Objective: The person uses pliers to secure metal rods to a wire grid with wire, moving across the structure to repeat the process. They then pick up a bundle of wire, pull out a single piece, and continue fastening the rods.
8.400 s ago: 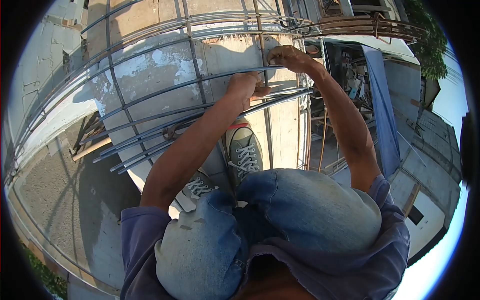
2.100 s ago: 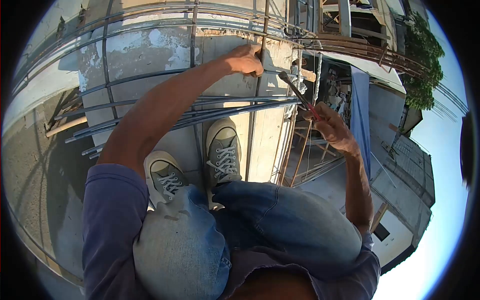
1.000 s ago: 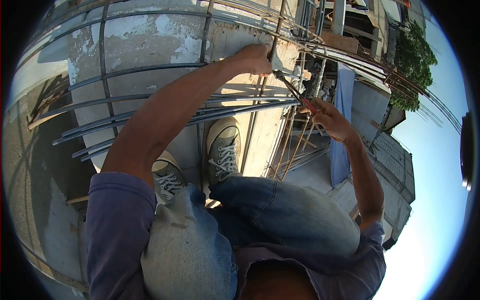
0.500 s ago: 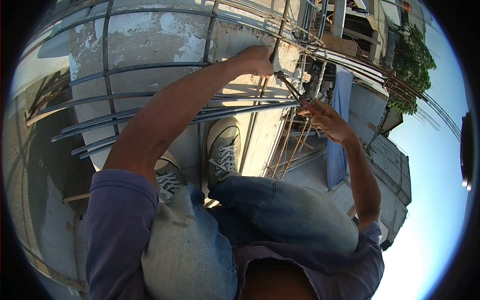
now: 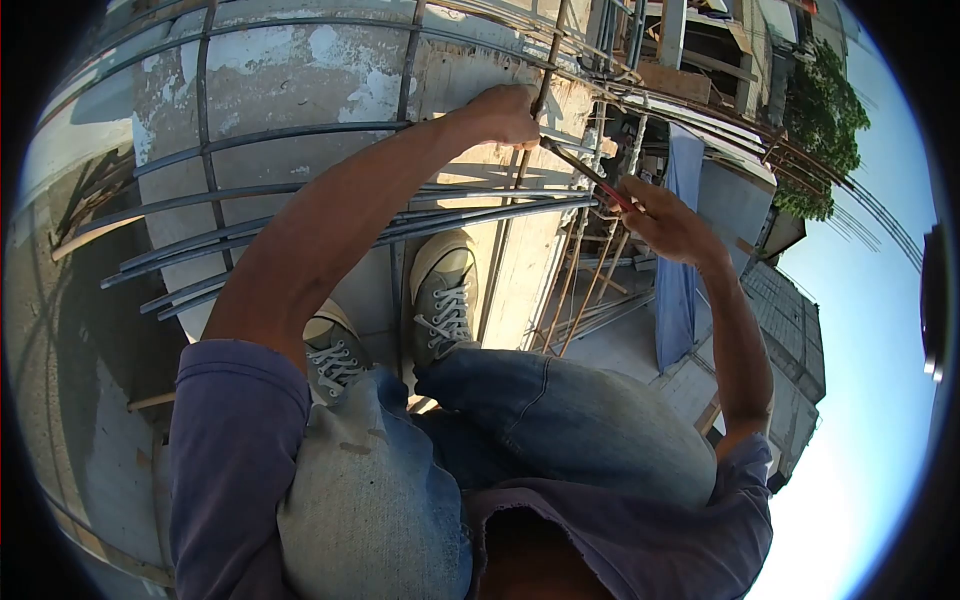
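My left hand (image 5: 508, 116) is closed around the rebar (image 5: 548, 72) where bars cross at the wall's edge; its fingertips are partly hidden. In my right hand (image 5: 668, 222) is a pair of pincers with red handles (image 5: 612, 193). The jaws of the pincers touch or nearly touch the crossing, just below my left hand; any wire there is too small to make out. Beneath my left forearm lies a bundle of loose steel bars (image 5: 490, 213), running crosswise near my shoes (image 5: 445, 300).
A rebar grid (image 5: 207, 100) stands over the grey, paint-flecked concrete (image 5: 290, 75). To the right hang a blue cloth (image 5: 680, 250) and long bars (image 5: 740, 135), with a drop beyond the edge. A tree (image 5: 825, 130) and a block building (image 5: 785, 320) are further off.
My right hand has turned and risen slightly, and the pincers' handles look closer together. My left hand stays at the crossing. The whole view has shifted a little.
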The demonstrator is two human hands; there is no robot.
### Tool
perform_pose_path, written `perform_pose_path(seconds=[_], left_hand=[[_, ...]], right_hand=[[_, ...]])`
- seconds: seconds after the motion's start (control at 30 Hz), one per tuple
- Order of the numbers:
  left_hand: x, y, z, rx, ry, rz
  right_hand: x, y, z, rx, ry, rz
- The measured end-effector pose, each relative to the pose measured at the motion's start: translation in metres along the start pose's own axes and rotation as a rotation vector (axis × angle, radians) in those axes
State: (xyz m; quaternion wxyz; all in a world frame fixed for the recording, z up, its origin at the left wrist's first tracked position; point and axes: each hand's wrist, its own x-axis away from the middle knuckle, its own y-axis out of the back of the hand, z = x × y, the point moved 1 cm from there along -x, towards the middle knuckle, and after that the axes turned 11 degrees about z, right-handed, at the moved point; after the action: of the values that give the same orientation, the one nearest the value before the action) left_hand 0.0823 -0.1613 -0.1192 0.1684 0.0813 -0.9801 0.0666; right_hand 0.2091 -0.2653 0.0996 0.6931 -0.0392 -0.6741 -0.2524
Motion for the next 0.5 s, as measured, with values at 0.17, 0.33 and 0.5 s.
perform_pose_path(seconds=[0.17,0.33,0.5], left_hand=[[-0.010,-0.003,0.013,-0.084,-0.053,-0.033],[-0.029,0.000,0.039,0.020,-0.235,-0.014],[-0.028,-0.006,0.036,0.062,-0.285,0.143]], right_hand=[[-0.008,0.028,0.006,0.147,-0.005,0.070],[-0.011,0.032,0.020,-0.039,-0.176,0.136],[-0.017,0.011,-0.024,-0.665,-0.209,0.416]])
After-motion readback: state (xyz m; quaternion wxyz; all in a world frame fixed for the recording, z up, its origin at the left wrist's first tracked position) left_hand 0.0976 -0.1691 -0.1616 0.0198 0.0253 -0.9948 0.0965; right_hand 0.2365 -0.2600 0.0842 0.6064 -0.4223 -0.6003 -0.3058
